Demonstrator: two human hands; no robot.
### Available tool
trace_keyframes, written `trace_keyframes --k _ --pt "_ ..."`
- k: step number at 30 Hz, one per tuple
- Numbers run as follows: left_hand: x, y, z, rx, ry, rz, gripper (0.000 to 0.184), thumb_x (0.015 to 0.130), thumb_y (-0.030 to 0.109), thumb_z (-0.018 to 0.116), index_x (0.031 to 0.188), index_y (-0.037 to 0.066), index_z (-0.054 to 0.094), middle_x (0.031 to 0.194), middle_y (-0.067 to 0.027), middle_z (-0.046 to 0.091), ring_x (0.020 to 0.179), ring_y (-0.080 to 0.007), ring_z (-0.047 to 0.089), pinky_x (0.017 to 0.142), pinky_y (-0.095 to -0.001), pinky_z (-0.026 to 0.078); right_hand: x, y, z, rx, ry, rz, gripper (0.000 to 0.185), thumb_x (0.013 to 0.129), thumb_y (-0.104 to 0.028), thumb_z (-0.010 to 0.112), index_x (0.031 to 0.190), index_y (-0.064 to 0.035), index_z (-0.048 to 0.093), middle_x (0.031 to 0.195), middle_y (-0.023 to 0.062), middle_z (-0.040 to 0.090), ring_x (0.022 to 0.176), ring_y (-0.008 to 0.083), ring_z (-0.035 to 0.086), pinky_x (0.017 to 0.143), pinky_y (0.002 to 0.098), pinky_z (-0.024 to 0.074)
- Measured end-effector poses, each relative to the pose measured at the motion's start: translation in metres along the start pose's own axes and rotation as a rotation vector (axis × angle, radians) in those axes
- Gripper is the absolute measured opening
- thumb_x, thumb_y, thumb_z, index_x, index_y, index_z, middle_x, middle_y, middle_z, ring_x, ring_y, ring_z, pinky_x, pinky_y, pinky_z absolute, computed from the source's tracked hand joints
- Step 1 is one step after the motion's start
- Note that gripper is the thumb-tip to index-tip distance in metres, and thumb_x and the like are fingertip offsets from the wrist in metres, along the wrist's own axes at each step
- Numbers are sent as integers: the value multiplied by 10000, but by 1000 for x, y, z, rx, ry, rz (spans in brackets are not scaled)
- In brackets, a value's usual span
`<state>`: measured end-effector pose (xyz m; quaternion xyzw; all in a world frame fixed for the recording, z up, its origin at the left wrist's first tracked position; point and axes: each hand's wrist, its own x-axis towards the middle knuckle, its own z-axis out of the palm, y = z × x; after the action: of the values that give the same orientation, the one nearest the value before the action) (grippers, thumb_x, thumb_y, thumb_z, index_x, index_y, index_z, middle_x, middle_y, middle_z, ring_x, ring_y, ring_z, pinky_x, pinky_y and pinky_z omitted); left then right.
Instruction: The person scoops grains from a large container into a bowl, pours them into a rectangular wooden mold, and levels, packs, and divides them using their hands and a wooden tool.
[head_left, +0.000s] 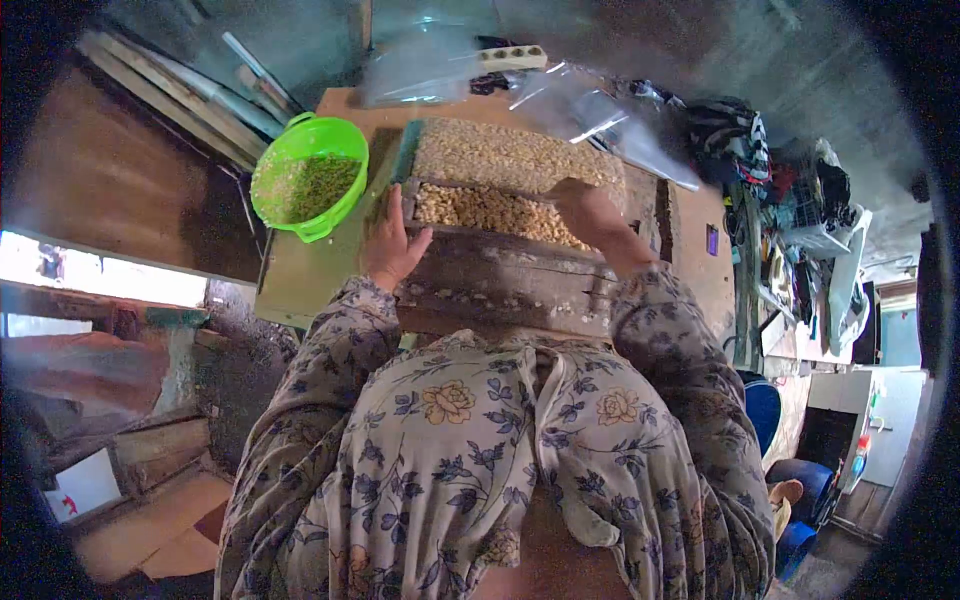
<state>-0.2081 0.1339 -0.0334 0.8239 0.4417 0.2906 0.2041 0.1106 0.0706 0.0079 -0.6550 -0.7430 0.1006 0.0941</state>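
Note:
My left hand rests at the left end of a worn wooden board, fingers stretched forward and thumb apart. My right hand is closed, knuckles up, at the right end of a strip of loose golden-brown bits that look like puffed grain or chopped nuts. Whether it holds something is hidden. Behind the strip lies a wide, flat, paler slab of grain-like bits, with a green edge piece at its left.
A bright green plastic colander or bowl with small greenish and pale bits stands at the left of the table. Clear plastic sheeting lies at the back. A small purple object is at the right. Cluttered shelves stand further right.

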Motion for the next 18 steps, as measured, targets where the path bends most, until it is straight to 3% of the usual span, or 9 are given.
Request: trace_keyframes --k 2,4,8,10,12,13,15,17,18 --pt "1 -6 3 33 36 40 810 722 278 609 1321 20 130 1261 -266 324 1137 -399 360 946 -407 303 19 -16 12 67 49 -1 220 792 -158 435 939 -73 575 953 134 566 893 307 540 786 387 433" --pt "1 -6 4 -163 -29 -50 804 723 269 604 1323 23 129 1268 -269 312 1150 -400 343 955 -411 293 32 -42 8 107 78 -18 212 793 -129 434 943 -51 561 938 144 559 897 306 527 803 375 421" --pt "1 -2 1 104 40 -1 834 682 265 624 1319 24 143 1238 -272 344 1135 -404 353 958 -425 282 52 -82 2 98 -57 -65 208 794 -152 443 934 -44 554 941 151 555 891 327 521 798 380 422" --pt "3 2 -6 12 100 71 857 661 287 634 1318 26 149 1225 -269 361 1119 -416 363 951 -431 291 58 -90 8 103 -70 -69 208 791 -159 450 927 -41 555 940 153 555 888 335 519 793 385 421" --pt "8 18 -26 -148 -251 -293 865 659 303 640 1315 17 154 1229 -264 365 1119 -421 363 941 -432 306 64 -95 16 125 -236 -123 222 787 -190 461 922 -42 556 951 150 555 897 340 517 790 392 424" --pt "3 -16 3 -19 -37 -44 883 670 396 612 1317 16 147 1228 -257 372 1096 -419 384 921 -435 326 66 -97 19 121 -240 -134 222 787 -190 461 922 -42 556 951 150 555 897 340 517 790 392 424" --pt "2 -14 2 76 -86 -96 867 675 442 585 1303 4 178 1222 -261 375 1084 -421 391 915 -440 329 68 -115 16 175 -39 -408 224 775 -201 475 920 -54 562 957 138 559 895 331 523 786 392 429" --pt "4 -6 -4 172 -137 -146 860 680 488 557 1289 -8 208 1217 -264 378 1072 -424 398 909 -446 332 81 -124 35 163 -72 -394 204 763 -184 493 906 -60 568 944 133 564 888 327 526 783 392 430" --pt "8 4 -15 111 -193 -197 816 680 438 577 1280 2 237 1210 -254 393 1046 -411 431 900 -456 338 85 -128 38 158 -88 -390 195 757 -175 501 899 -63 571 938 131 566 884 324 528 781 392 431"
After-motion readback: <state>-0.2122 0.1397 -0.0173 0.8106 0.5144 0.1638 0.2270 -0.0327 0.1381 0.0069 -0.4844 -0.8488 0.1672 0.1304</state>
